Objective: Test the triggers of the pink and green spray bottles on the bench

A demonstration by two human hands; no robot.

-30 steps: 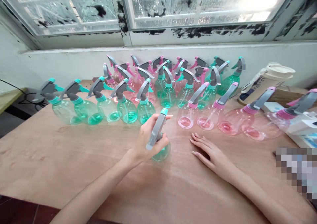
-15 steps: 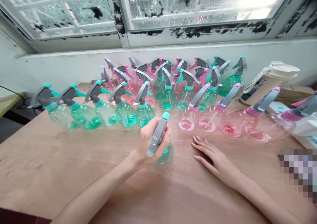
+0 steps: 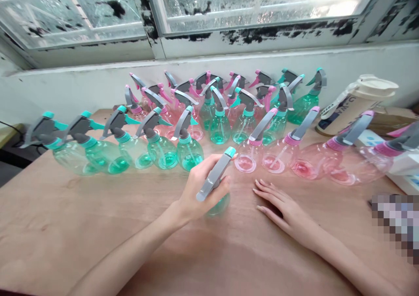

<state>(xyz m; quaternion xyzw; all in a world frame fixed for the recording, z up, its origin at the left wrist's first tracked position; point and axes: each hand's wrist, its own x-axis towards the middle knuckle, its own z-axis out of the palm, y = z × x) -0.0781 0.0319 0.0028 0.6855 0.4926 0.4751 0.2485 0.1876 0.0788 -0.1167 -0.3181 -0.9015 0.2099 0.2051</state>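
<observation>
My left hand (image 3: 201,187) is closed around the neck of a green spray bottle (image 3: 220,206) with a grey trigger head and teal nozzle. The hand covers most of this bottle, and only its lower green part shows. My right hand (image 3: 278,206) lies flat on the wooden table (image 3: 98,230), fingers stretched out, holding nothing. Behind my left hand, a row of green spray bottles (image 3: 163,151) runs to the left. Several pink spray bottles (image 3: 250,154) stand in a row beyond my right hand.
More pink and green bottles (image 3: 219,128) crowd together at the back by the wall. A beige tumbler (image 3: 355,104) stands at the back right, near a white box (image 3: 404,167). A pixelated patch (image 3: 397,222) covers something at the right edge. A window (image 3: 255,8) is above.
The held bottle's head has turned slightly, its nozzle now pointing further right. My right hand keeps its place. The view has shifted a little.
</observation>
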